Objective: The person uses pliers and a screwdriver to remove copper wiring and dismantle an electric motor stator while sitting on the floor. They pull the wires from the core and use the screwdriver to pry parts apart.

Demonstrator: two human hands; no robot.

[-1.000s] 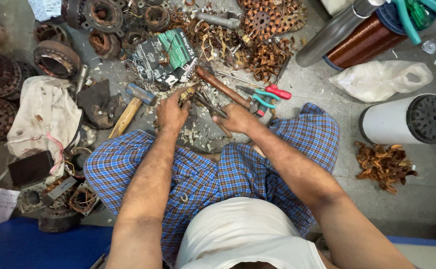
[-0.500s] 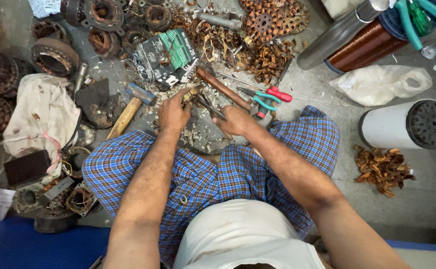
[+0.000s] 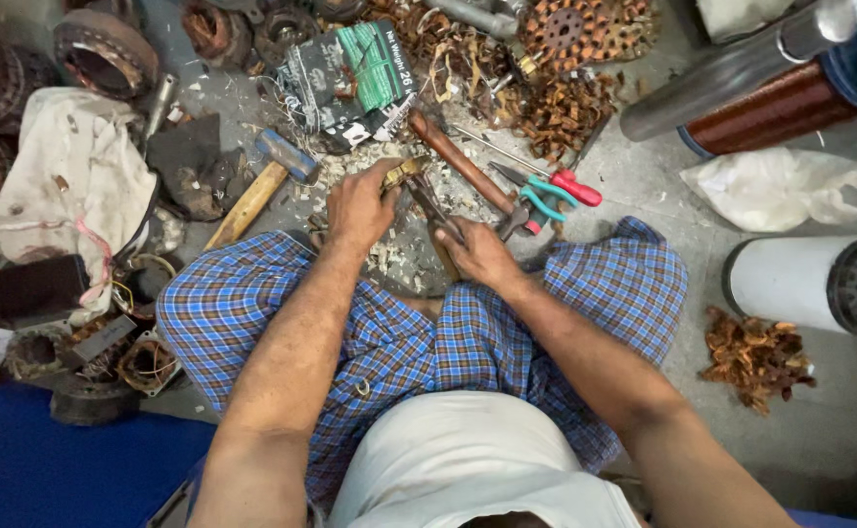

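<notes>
Small brass-coloured part [image 3: 401,174] is pinched by closed left hand [image 3: 360,207]; right hand [image 3: 477,256] is clenched on tool handle [image 3: 435,210]. Part prob. rigid, sharp-edged; best gripped at sides.

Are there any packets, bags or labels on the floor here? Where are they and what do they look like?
Crumpled packet: on the floor beyond the left hand, flat, dark grey with a green panel and white print.
Plastic bag: right side, below the copper wire spool, floppy, translucent white, lying flat.
White cylinder: far right, on its side, plain wrap, dark end cap.
No signs or screens visible.
</notes>
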